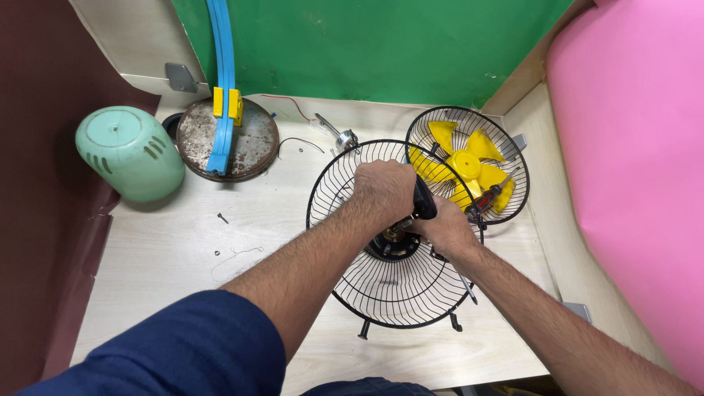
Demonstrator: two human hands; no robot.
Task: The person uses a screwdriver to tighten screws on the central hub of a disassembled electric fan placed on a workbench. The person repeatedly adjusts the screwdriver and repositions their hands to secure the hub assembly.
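Table (169, 242): pale wood, carrying everything here.
Black wire fan guard (367, 286): lies near the front edge, both hands over its hub.
Second guard (506, 139): just behind to the right, holding a yellow fan blade (469, 158) and a red-handled screwdriver (493, 196).
Green motor cover (130, 152): far left, beside a rusty round base (249, 143).
Left hand (383, 187): fingers clenched on the black tool handle (424, 199).
Right hand (445, 229): fingers curled at the hub; what they grip is hidden.
Loose screw (222, 218): on the table, left of the guard.
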